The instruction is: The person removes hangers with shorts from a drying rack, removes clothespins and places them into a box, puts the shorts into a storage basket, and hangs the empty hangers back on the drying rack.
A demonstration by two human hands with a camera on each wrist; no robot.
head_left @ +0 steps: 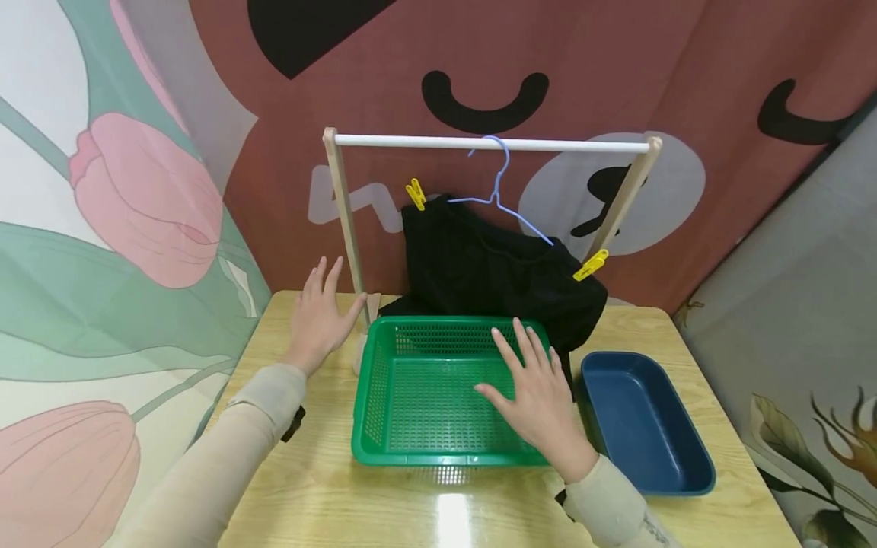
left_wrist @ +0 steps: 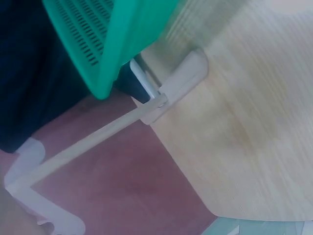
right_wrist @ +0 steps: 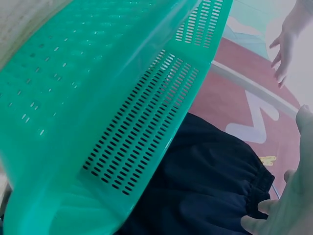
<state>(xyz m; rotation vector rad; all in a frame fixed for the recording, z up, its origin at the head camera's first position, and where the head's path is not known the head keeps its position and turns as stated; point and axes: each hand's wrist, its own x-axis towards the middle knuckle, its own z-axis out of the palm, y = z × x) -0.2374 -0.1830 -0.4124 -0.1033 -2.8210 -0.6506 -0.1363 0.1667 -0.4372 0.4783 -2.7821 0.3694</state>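
Observation:
My left hand (head_left: 318, 323), fingers straight and spread, hovers left of the green basket (head_left: 452, 460), near the left post of a small clothes rack (head_left: 411, 142). Over the basket's right side is my right hand (head_left: 541, 407), also with extended fingers and nothing in its grasp. A black garment (head_left: 473, 262) hangs behind the basket from a blue hanger (head_left: 500, 179) hooked on the white rod. It slants down to the right. One yellow clothespin (head_left: 415, 195) sits at its upper left, another yellow clothespin (head_left: 591, 265) at its right end. The basket hides its lower part.
Right of the basket stands a dark blue basin (head_left: 706, 464) on the wooden table (head_left: 308, 472). The foot of the rack's left post (left_wrist: 107, 129) shows in the left wrist view. Printed cloth (head_left: 685, 61) hangs behind the table and along its sides.

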